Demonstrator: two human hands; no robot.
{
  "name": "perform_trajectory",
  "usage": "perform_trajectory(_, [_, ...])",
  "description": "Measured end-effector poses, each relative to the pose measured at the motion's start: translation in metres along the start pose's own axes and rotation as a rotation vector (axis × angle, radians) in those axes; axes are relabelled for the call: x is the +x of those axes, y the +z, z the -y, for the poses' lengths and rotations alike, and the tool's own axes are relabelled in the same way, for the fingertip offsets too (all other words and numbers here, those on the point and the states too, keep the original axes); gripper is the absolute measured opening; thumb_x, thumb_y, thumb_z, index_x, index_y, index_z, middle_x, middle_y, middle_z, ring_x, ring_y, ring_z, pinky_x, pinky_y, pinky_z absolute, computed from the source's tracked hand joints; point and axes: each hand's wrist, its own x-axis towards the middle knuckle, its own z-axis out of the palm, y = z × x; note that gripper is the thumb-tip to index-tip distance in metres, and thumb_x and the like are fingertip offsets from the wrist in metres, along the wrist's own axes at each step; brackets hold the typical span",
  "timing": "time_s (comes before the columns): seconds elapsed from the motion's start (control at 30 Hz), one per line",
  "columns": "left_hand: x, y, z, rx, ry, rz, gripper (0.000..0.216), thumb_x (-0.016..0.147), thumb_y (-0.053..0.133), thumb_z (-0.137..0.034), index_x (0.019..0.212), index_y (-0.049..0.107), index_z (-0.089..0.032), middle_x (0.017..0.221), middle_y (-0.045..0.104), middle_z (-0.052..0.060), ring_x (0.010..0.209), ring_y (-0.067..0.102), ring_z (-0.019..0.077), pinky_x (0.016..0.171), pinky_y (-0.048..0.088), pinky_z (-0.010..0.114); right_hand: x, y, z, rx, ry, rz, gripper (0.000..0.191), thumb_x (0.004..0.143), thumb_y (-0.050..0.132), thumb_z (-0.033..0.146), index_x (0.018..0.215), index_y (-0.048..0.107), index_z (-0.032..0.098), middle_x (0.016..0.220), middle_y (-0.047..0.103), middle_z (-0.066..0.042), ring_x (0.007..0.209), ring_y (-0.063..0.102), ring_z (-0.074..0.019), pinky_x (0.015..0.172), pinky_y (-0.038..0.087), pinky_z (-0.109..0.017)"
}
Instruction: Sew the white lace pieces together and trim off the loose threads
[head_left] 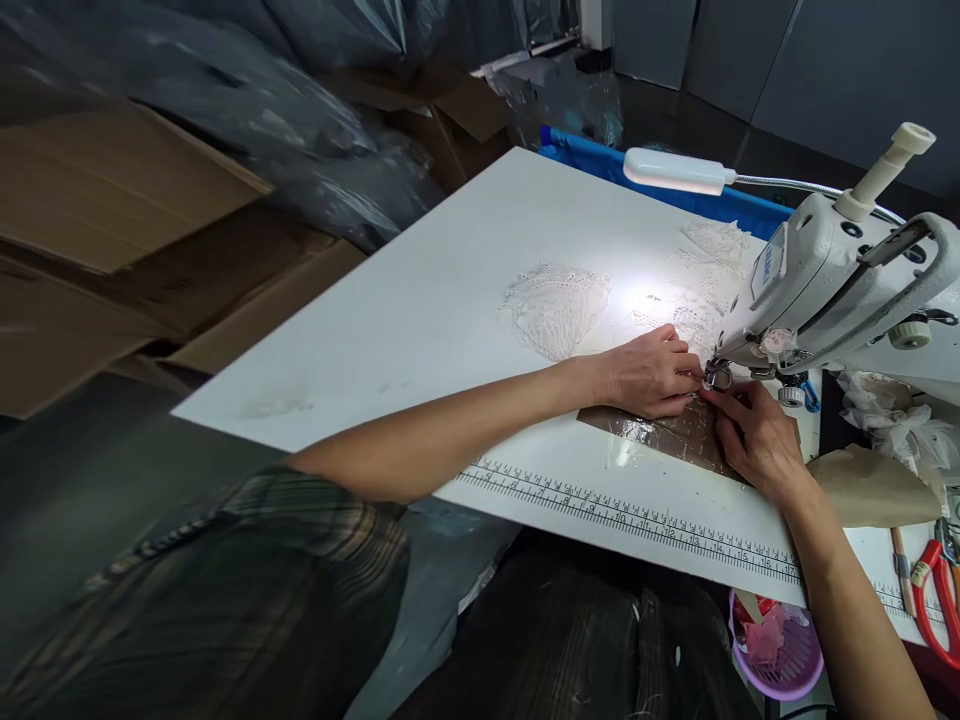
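Left hand (651, 374) curled, right hand (759, 436) loosely bent, both beside the presser foot (718, 378) (any hold impossible to tell)

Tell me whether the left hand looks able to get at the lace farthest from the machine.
Likely yes: that lace lies uncovered near the left hand, with nothing visible between.

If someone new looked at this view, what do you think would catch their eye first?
Most likely the white sewing machine at the right, with the left hand and right hand close together beside its needle area. Next might be the bright glare on the white tabletop, with a pale lacy piece lying left of it. The purple basket below the table's near edge also stands out.
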Motion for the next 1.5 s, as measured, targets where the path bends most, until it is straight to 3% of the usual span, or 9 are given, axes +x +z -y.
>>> perform_trajectory(0.23, [-0.003,0.003,0.001,-0.006,-0.018,-0.025,0.026,0.097,0.046,-0.030,0.097,0.071,-0.021,0.107,0.072,0.006,0.082,0.058,0.0194,0.079,0.035,0.038,0.000,0.006,0.006,-0.067,0.026,-0.035,0.040,0.096,0.043,0.029,0.125,0.070,0.027,0.105,0.063,-0.011,0.074,0.058,-0.0183,0.061,0.046,-0.029])
perform_trajectory(0.4, [-0.004,0.004,0.002,0.034,-0.021,0.007,0.033,0.099,0.041,-0.033,0.102,0.071,-0.019,0.115,0.070,0.007,0.086,0.058,0.0212,0.077,0.034,0.038,0.002,0.005,0.012,-0.088,0.055,0.013,0.040,0.096,0.042,0.031,0.128,0.066,0.025,0.111,0.061,-0.014,0.071,0.056,-0.0178,0.058,0.046,-0.029])
perform_trajectory(0.57, [-0.004,0.002,0.002,0.030,-0.051,0.062,0.034,0.098,0.043,-0.036,0.109,0.069,-0.018,0.117,0.069,0.010,0.088,0.057,0.0227,0.077,0.033,0.039,-0.002,0.003,0.006,0.096,0.085,-0.027,0.041,0.097,0.040,0.034,0.124,0.067,0.021,0.111,0.062,-0.015,0.082,0.064,-0.0233,0.073,0.055,-0.040])
perform_trajectory(0.73, [-0.002,0.001,0.002,-0.017,-0.085,0.080,0.033,0.097,0.045,-0.037,0.109,0.068,-0.018,0.114,0.068,0.010,0.084,0.055,0.0214,0.076,0.032,0.038,-0.004,-0.007,-0.009,0.376,0.190,-0.023,0.047,0.098,0.038,0.051,0.119,0.068,0.021,0.112,0.067,-0.013,0.106,0.065,-0.0282,0.092,0.054,-0.044])
perform_trajectory(0.97, [-0.002,-0.002,0.003,-0.081,-0.117,0.101,0.031,0.095,0.050,-0.040,0.111,0.068,-0.021,0.117,0.068,0.009,0.085,0.056,0.0220,0.078,0.032,0.038,0.006,-0.007,-0.023,0.414,0.338,-0.059,0.066,0.098,0.023,0.064,0.084,0.070,0.020,0.091,0.071,-0.015,0.090,0.066,-0.0287,0.086,0.053,-0.044])
perform_trajectory(1.17, [-0.002,-0.003,0.008,-0.116,-0.115,0.110,0.033,0.096,0.048,-0.037,0.116,0.068,-0.021,0.120,0.069,0.008,0.090,0.059,0.0224,0.084,0.035,0.039,0.002,-0.003,-0.019,0.417,0.312,-0.085,0.075,0.094,0.022,0.074,0.109,0.068,0.017,0.116,0.069,-0.018,0.111,0.064,-0.0307,0.091,0.051,-0.044])
perform_trajectory(1.33, [-0.001,0.000,0.014,-0.164,-0.160,0.083,0.035,0.099,0.043,-0.030,0.123,0.067,-0.023,0.128,0.068,0.009,0.102,0.062,0.0236,0.088,0.038,0.041,-0.001,-0.004,-0.011,0.437,0.360,-0.088,0.087,0.089,0.019,0.082,0.115,0.067,0.013,0.112,0.069,-0.019,0.103,0.066,-0.0315,0.087,0.053,-0.046])
perform_trajectory(1.5, [0.001,0.005,0.018,-0.274,-0.217,0.030,0.033,0.099,0.044,-0.026,0.123,0.068,-0.028,0.134,0.066,0.005,0.111,0.062,0.0219,0.099,0.037,0.042,-0.005,0.003,-0.012,0.404,0.352,-0.102,0.077,0.093,0.024,0.076,0.111,0.068,0.015,0.114,0.068,-0.018,0.106,0.066,-0.0312,0.092,0.052,-0.047])
